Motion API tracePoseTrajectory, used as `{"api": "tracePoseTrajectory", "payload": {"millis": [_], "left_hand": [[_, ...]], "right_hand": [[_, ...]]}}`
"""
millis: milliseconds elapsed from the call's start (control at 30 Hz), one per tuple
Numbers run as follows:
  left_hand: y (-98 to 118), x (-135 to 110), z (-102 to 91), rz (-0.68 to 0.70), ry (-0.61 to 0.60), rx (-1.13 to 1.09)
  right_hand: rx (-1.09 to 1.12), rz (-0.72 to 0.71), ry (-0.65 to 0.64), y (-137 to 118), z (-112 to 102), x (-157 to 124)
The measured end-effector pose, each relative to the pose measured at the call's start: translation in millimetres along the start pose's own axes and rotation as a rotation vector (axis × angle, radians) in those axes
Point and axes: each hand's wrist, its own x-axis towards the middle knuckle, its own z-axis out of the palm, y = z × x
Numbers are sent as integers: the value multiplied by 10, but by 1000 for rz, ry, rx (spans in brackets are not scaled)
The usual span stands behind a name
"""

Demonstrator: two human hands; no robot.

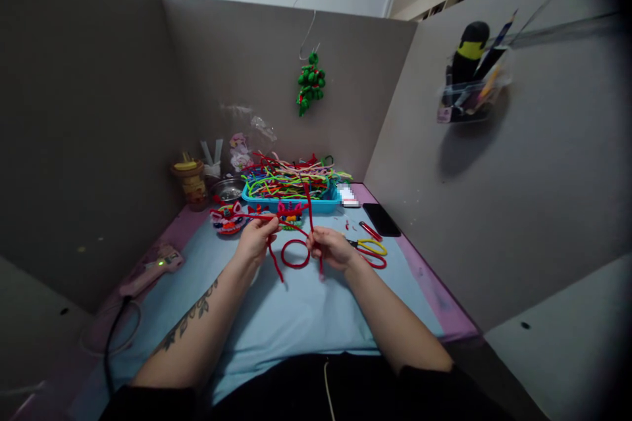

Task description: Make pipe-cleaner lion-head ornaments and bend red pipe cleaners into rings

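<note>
My left hand pinches red pipe cleaners, one end hanging down below the fingers and another length reaching out to the left. My right hand is closed on a red pipe cleaner that stands upright above the fingers, its lower end poking out beneath. A red strand runs between the two hands. On the blue cloth just below and between them lies a red pipe cleaner ring. Scissors with yellow and red handles rest beside my right hand.
Behind my hands stands a blue basket heaped with coloured pipe cleaners. Colourful woven pieces lie before it. At right are a red cutter and a black phone; at left, a pink glue gun with a cord. Partition walls enclose the table.
</note>
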Motion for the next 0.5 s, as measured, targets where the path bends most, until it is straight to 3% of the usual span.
{"api": "tracePoseTrajectory", "payload": {"millis": [133, 267, 500], "left_hand": [[117, 2, -101, 34, -91, 157], [195, 54, -205, 78, -108, 225], [241, 145, -299, 107, -51, 99]], "right_hand": [[-109, -34, 75, -118, -296, -24], [-247, -38, 94, -224, -550, -105], [-155, -169, 290, -176, -730, -76]]}}
